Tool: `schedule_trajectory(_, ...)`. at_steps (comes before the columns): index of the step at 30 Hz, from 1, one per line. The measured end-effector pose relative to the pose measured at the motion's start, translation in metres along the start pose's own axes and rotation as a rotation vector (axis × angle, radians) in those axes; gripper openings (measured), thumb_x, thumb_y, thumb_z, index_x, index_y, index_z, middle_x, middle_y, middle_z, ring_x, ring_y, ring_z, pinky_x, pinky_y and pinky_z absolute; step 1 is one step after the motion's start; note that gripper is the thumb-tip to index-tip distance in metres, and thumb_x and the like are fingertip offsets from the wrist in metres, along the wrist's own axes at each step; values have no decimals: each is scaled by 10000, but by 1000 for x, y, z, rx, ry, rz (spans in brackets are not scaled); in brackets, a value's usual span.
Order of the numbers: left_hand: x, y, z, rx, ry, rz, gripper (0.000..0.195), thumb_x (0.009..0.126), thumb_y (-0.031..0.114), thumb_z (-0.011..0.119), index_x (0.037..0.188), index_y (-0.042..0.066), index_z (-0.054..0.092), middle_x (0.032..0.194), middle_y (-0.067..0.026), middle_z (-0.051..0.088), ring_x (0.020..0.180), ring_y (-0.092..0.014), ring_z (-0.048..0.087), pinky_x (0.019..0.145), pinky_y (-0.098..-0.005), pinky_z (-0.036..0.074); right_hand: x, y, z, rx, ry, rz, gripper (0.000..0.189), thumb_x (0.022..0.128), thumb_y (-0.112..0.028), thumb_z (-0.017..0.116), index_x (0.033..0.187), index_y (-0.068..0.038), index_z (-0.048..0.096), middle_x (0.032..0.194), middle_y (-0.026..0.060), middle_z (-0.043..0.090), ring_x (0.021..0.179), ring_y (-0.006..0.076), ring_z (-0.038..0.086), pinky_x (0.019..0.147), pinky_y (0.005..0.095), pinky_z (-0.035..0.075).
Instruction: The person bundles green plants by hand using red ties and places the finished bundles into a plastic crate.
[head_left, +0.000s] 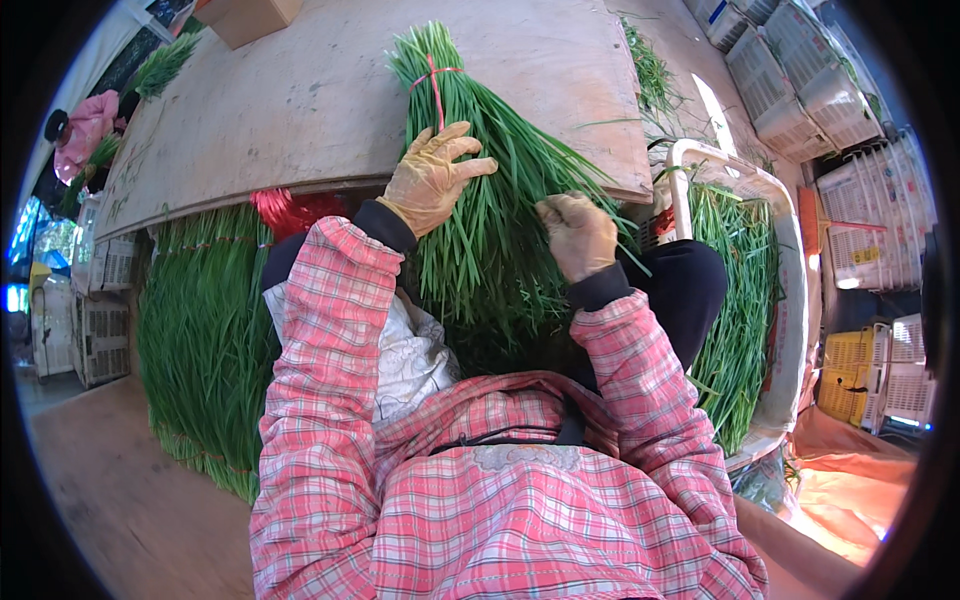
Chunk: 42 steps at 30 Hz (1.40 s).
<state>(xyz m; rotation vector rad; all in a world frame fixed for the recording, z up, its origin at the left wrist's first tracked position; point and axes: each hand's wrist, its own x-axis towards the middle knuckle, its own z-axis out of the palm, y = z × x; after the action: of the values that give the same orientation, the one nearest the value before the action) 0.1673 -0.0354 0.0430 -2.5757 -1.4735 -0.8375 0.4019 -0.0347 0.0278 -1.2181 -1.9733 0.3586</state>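
Note:
A bundle of long green leafy stalks, perhaps garlic chives (517, 142), lies across the near edge of the wooden board (300, 97), its leaves fanning down towards my lap. Red twine (434, 73) is tied around its pale stem end. My left hand (436, 176), in a tan glove, rests on the bundle just below the twine, fingers spread and slightly bent. My right hand (581, 232), gloved too, is curled at the right side of the leaves; its fingertips are partly hidden, and whether it pinches any leaf is unclear.
Tied green bundles (206, 322) stand at the left under the board, near red twine (289, 210). A white plastic crate (796, 300) of loose greens stands at the right. Stacked crates (780, 82) line the right side. A cardboard box (247, 19) and a co-worker (84, 131) are at upper left.

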Motion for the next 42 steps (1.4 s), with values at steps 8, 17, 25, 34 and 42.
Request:
schedule_trajectory(8,-3,0,2,19,28,22,354,802,46,586,1086,254,618,1137,-29,558,1210,-266,464,1022,-460,324,-14,-2,-68,549,-659,587,169,797,-127,673,774,39,651,657,18,604,612,74,517,550,236,423)
schedule_trajectory(17,2,0,2,8,20,16,368,812,21,555,1090,253,620,1126,-29,555,1212,-280,455,1016,-478,320,-55,-4,8,-162,-203,-18,156,792,-213,651,737,-70,624,710,95,601,629,286,603,547,383,466)
schedule_trajectory(25,-1,3,-3,-47,8,6,377,798,-10,564,1090,217,632,1146,-31,569,1214,-278,457,1039,-446,311,-69,-46,-39,100,-444,-297,181,693,-98,711,854,-63,637,700,88,588,599,272,600,525,343,474)
schedule_trajectory(34,-3,3,-40,-882,367,-275,280,845,-31,532,1099,26,635,1139,-78,618,1129,-176,529,1011,-318,371,-54,-32,-77,236,-354,0,115,759,-63,680,872,-43,671,771,101,617,654,225,620,586,285,487)
schedule_trajectory(42,-33,-42,-27,-947,538,-880,353,833,111,646,1161,-8,588,1097,-98,616,981,-142,571,895,-262,432,-15,-66,-71,338,-163,-181,214,753,-43,702,960,-32,650,798,89,619,612,171,589,571,276,475)
